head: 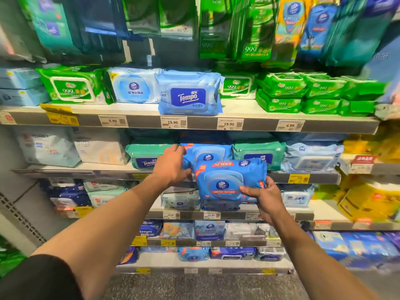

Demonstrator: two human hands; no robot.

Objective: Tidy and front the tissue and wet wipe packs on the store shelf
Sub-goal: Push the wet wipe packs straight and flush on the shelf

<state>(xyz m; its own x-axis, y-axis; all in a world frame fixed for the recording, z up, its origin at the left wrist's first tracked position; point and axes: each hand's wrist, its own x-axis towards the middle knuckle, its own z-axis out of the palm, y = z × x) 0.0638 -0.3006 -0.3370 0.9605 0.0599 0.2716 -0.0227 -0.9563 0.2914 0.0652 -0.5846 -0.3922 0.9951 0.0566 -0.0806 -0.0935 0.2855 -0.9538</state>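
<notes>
My right hand grips the lower right corner of a blue Vinda wet wipe pack, held upright in front of the middle shelf. My left hand reaches onto that shelf, its fingers resting against the left side of a second blue Vinda pack that stands behind the held one. A teal Tempo pack sits just left of my left hand, another teal Tempo pack to the right. Whether the left hand truly grips is unclear.
The shelf above holds a light blue Tempo pack jutting past the edge, green 999 packs and stacked green packs. Hanging packs fill the top. Lower shelves hold more wipe packs. Yellow boxes stand at the right.
</notes>
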